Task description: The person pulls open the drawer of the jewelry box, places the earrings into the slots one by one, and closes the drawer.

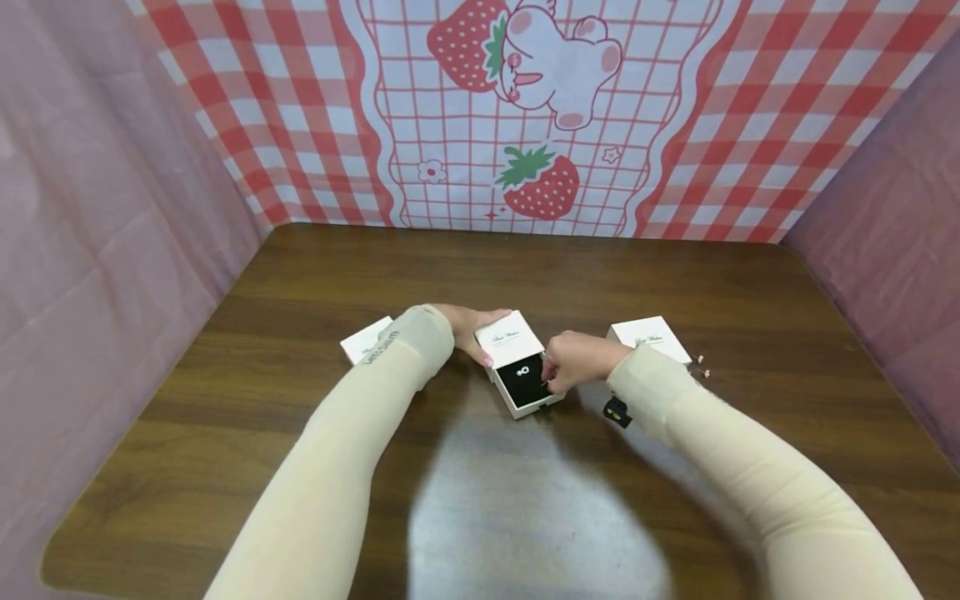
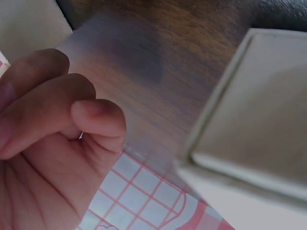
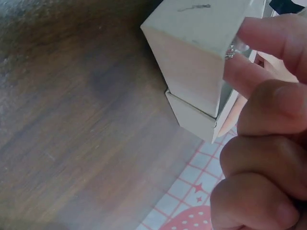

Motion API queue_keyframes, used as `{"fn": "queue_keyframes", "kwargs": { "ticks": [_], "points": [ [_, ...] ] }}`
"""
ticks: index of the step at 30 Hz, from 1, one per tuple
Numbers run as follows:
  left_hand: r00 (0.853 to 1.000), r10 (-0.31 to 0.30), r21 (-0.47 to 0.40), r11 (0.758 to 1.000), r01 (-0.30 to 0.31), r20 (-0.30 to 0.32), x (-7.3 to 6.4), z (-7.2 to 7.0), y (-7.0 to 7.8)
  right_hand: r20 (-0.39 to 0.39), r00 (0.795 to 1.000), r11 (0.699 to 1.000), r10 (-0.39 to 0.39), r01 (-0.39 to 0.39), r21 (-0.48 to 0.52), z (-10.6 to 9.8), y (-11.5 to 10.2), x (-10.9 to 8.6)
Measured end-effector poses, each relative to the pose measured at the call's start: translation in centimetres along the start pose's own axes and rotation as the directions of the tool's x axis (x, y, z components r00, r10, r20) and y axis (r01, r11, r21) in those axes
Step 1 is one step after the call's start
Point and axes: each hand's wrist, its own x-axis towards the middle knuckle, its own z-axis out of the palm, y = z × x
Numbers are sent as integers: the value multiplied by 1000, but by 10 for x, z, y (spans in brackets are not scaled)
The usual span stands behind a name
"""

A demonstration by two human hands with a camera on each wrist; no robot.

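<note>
In the head view a white jewellery box [image 1: 510, 337] with printed lettering stands tilted on the table, its drawer [image 1: 516, 400] pulled out towards me. A silver looped earring [image 1: 522, 371] lies on the drawer's black lining. My left hand [image 1: 467, 329] grips the box cover between thumb and fingers, from its left side. Over the drawer's right side, my right hand [image 1: 581, 360] has its fingers curled. The right wrist view shows its thumb and index finger pinching a small sparkling earring [image 3: 231, 51] at the drawer's edge, partly hidden by the fingertips.
Another white box [image 1: 366, 340] lies to the left, partly behind my left sleeve. A third white box [image 1: 648, 335] sits right of my right hand, with small stemmed earrings [image 1: 702, 367] beside it. A patterned cloth [image 1: 525, 125] hangs behind the wooden table [image 1: 337, 267].
</note>
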Motion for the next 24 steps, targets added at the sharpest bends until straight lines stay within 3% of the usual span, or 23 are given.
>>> {"fn": "queue_keyframes", "kwargs": {
  "ticks": [12,19,24],
  "points": [
    [1000,23,-7,1000,-23,5,-1,1,0,66,995,994,77,-72,-80,-4,-12,6],
    [1000,-12,-15,1000,12,7,0,0,0,131,961,964,242,-223,-145,-5,-21,8],
    [1000,0,-8,1000,0,9,-1,-1,2,113,950,952,291,-277,-128,-3,-23,6]
  ]
}}
